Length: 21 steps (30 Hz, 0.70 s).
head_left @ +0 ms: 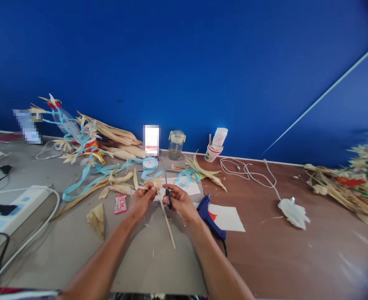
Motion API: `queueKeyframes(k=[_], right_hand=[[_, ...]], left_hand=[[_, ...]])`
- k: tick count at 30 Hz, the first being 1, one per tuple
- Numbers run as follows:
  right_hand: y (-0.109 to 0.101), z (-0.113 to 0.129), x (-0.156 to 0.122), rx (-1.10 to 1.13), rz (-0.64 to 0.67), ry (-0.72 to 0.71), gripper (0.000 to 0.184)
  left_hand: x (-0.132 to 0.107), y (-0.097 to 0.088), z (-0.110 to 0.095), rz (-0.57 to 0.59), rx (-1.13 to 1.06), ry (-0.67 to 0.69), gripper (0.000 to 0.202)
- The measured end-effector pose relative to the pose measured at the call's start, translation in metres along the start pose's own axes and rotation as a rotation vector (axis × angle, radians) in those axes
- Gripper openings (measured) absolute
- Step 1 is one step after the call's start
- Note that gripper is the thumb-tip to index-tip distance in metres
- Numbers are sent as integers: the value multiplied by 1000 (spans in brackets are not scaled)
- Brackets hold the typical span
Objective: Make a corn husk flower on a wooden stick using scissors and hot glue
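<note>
My left hand [142,201] is closed, its thumb and fingers pinching a pale dried husk piece [157,183] at the top of a thin stick [169,229]. The stick slants down toward me between my hands. In my right hand [181,203] are scissors [169,199] with black handles, their blades pointing up and away beside the husk. Whether the blades touch it I cannot tell. A blue glue gun [209,218] lies just right of my right hand. A small red packet [120,204] lies left of my left hand, near a loose husk piece [96,221].
A light blue ribbon roll [149,163], dried husks [118,135], a lidded jar [177,146] and a paper cup [213,152] stand or lie along the wall. A power strip [18,216] with cables is at left. White paper [229,218] and a white cable [265,174] lie at right.
</note>
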State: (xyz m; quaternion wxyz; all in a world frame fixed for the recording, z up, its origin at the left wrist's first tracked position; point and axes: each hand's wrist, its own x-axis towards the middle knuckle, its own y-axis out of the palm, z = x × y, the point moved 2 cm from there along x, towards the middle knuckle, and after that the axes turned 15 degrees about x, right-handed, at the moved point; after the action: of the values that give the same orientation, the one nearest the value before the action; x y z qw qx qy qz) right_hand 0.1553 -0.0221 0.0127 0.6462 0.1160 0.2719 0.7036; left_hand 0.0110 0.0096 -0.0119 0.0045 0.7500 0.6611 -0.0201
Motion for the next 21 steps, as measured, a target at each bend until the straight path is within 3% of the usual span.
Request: queueKeyframes(k=[10, 21], right_hand=[[5, 3, -11, -737, 109, -279, 32], [9, 6, -16, -1104, 106, -444, 36]], left_hand=[[5, -11, 3, -83, -50, 63, 28], [9, -15, 9, -118, 5, 44, 30]])
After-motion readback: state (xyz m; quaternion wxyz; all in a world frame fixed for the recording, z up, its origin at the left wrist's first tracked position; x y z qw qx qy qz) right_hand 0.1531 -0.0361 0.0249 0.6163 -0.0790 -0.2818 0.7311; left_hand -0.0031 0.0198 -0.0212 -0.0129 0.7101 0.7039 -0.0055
